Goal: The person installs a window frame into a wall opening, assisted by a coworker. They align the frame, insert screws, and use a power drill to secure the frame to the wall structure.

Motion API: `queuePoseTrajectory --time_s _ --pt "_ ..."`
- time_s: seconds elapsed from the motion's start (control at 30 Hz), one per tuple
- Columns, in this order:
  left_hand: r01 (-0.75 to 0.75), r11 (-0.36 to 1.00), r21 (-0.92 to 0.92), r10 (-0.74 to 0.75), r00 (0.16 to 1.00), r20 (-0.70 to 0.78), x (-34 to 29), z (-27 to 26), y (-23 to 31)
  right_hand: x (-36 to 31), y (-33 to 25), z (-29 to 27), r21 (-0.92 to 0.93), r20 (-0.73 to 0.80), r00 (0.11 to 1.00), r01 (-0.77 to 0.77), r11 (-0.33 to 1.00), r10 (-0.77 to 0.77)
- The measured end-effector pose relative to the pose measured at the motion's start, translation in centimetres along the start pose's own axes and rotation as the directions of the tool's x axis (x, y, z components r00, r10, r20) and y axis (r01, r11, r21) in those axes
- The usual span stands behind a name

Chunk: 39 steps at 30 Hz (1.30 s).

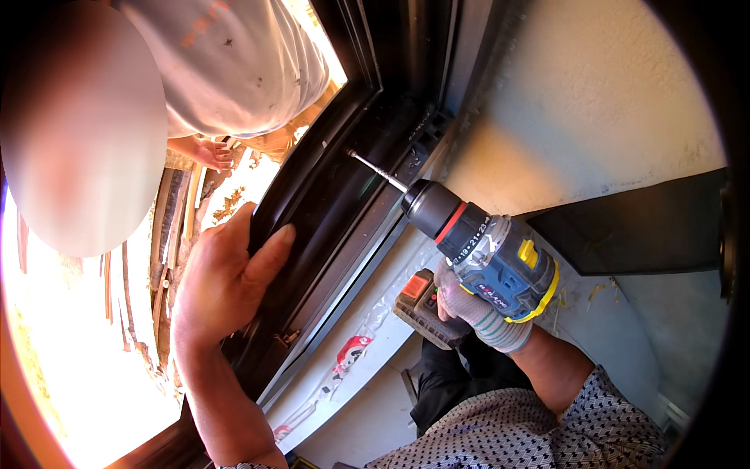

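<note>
In my right hand (478, 311), which wears a whitish striped knit glove, is a blue and black cordless drill (504, 270) with yellow trim and a red ring. Its black battery (431, 309) has an orange-red part. The long thin bit (379, 171) points up and left at the black window frame (332, 215); I cannot tell whether its tip touches. My bare left hand (223, 273) clasps the frame's outer edge, the thumb on the near side and the other fingers hidden behind it.
Beyond the opening another person in a light shirt (234, 70) is close to the frame, one hand (211, 154) hanging low. Long boards (160, 258) lie outside. Below the frame runs a pale sill (351, 375) with printed plastic film. A dark panel (633, 227) rests by the right wall (601, 102).
</note>
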State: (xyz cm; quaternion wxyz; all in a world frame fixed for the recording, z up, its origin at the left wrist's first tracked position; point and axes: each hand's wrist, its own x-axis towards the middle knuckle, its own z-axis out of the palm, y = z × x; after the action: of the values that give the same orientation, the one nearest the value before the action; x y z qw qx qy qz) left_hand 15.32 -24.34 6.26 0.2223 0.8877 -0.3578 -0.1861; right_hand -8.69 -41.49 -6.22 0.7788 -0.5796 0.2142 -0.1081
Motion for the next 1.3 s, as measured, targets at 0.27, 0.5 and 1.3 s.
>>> queuePoseTrajectory --time_s 0.27,0.5,1.3 --pt "0.038 0.999 0.019 -0.038 0.999 0.035 0.1 -0.5 0.4 0.4 1.2 0.2 0.026 -0.023 1.000 -0.020 0.999 0.021" --pt "-0.028 0.998 0.049 0.027 0.999 0.022 0.1 -0.1 -0.7 0.3 1.6 -0.3 0.127 0.054 0.996 -0.078 0.989 0.072" --pt "-0.068 0.988 0.140 0.066 0.998 0.024 -0.3 -0.5 -0.4 0.3 1.9 -0.7 0.061 0.057 0.998 -0.041 0.997 0.038"
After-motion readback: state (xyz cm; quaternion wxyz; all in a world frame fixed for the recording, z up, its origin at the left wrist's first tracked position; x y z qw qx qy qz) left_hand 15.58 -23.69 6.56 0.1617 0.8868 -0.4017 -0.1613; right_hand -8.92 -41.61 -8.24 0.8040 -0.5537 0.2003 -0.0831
